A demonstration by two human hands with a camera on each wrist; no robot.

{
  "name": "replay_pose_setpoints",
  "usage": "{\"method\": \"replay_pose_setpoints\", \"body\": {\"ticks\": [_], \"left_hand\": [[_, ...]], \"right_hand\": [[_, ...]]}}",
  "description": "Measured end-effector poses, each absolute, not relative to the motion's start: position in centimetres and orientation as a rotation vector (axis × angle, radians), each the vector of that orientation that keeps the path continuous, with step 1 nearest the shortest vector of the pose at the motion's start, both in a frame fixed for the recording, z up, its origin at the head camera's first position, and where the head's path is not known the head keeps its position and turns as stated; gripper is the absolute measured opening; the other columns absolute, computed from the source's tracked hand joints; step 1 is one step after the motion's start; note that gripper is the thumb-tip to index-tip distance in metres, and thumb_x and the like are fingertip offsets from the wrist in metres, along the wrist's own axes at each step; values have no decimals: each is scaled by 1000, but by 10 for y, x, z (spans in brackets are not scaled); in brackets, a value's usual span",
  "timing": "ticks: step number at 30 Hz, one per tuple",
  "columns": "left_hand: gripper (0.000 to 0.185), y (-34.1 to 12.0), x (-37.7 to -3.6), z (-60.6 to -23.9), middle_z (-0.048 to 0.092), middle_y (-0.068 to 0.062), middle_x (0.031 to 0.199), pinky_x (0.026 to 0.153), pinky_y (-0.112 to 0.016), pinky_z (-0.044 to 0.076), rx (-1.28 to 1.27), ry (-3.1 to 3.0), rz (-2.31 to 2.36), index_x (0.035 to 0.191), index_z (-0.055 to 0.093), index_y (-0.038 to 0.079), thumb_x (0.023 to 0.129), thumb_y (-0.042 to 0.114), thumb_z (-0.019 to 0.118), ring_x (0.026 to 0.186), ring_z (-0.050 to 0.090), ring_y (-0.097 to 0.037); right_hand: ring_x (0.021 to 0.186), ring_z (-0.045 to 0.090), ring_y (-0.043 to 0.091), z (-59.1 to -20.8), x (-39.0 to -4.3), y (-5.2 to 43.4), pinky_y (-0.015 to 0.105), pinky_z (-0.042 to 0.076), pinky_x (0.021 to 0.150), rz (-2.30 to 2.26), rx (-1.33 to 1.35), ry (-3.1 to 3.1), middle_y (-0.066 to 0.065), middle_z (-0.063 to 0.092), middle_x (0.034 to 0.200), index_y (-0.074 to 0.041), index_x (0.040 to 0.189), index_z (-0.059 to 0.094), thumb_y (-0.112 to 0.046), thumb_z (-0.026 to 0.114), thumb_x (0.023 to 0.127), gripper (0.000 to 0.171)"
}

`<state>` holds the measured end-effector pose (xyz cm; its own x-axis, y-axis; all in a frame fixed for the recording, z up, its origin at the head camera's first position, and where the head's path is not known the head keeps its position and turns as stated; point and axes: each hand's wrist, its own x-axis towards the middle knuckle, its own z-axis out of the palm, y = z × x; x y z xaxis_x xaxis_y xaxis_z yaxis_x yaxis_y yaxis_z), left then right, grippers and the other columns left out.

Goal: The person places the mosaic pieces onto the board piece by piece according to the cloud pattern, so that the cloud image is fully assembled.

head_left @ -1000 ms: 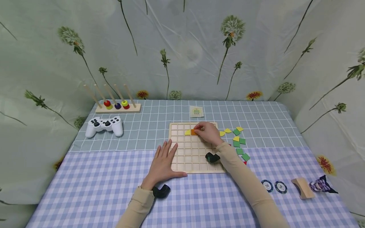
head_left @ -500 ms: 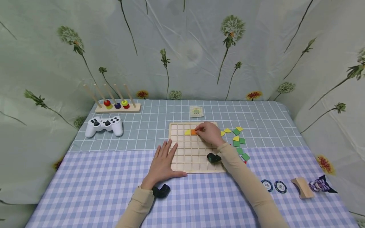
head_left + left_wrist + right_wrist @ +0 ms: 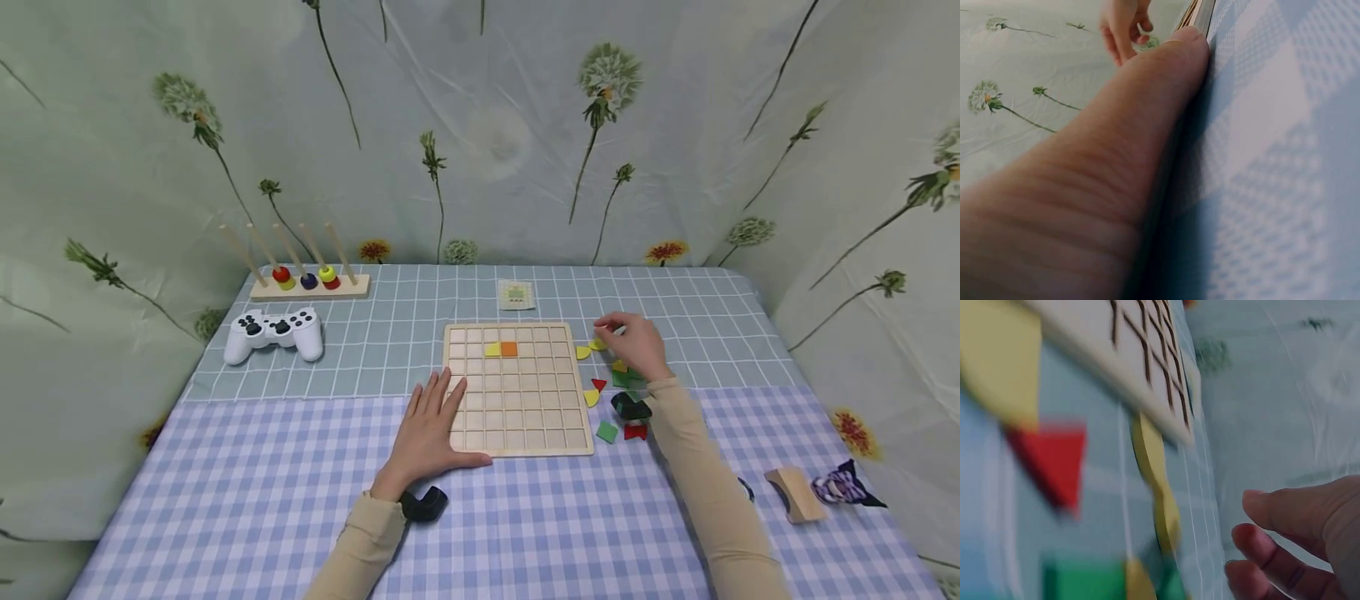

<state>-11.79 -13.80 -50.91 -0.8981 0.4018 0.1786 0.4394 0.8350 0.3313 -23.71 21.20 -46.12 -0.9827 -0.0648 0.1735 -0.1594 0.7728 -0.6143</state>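
A wooden grid board [image 3: 517, 417] lies mid-table with a yellow piece [image 3: 492, 350] and an orange square [image 3: 509, 349] in its second row. My left hand [image 3: 437, 423] rests flat on the board's near left corner; in the left wrist view its thumb [image 3: 1166, 81] lies along the board edge [image 3: 1200, 12]. My right hand [image 3: 613, 328] hovers right of the board over loose pieces, fingers loosely curled, nothing seen in them. Its fingertips [image 3: 1260, 550] are near a yellow piece [image 3: 597, 343] [image 3: 1150, 456]. A red triangle [image 3: 1050, 459] lies nearby.
More yellow [image 3: 592, 397], red [image 3: 635, 432] and green pieces [image 3: 607, 432] lie by the board's right edge. A white game controller [image 3: 273, 331] and a peg rack with beads [image 3: 309, 283] sit far left. A card [image 3: 517, 294] lies behind the board; a wooden block [image 3: 795, 494] sits near right.
My right hand left the orange square on the board and moved right to the loose pieces. The left hand has not moved.
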Motion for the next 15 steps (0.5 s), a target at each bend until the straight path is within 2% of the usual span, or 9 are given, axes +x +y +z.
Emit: {"method": "replay_pose_setpoints", "body": {"ticks": [7, 15], "left_hand": [[120, -140, -117, -513, 12, -17, 156, 114, -45, 3, -656, -2918, -545, 152, 23, 10, 63, 80, 61, 142, 7, -32], [120, -140, -117, -512, 12, -17, 156, 114, -44, 2, -658, -2915, -573, 152, 23, 9, 63, 79, 63, 142, 8, -32]], "right_hand": [[85, 54, 33, -455, -238, 243, 42, 44, 68, 958, 54, -2910, 20, 63, 98, 1, 106, 68, -18, 61, 93, 24], [91, 54, 36, -464, -242, 258, 50, 46, 77, 934, 230, -3015, 25, 61, 102, 7, 112, 66, -8, 58, 93, 25]]}}
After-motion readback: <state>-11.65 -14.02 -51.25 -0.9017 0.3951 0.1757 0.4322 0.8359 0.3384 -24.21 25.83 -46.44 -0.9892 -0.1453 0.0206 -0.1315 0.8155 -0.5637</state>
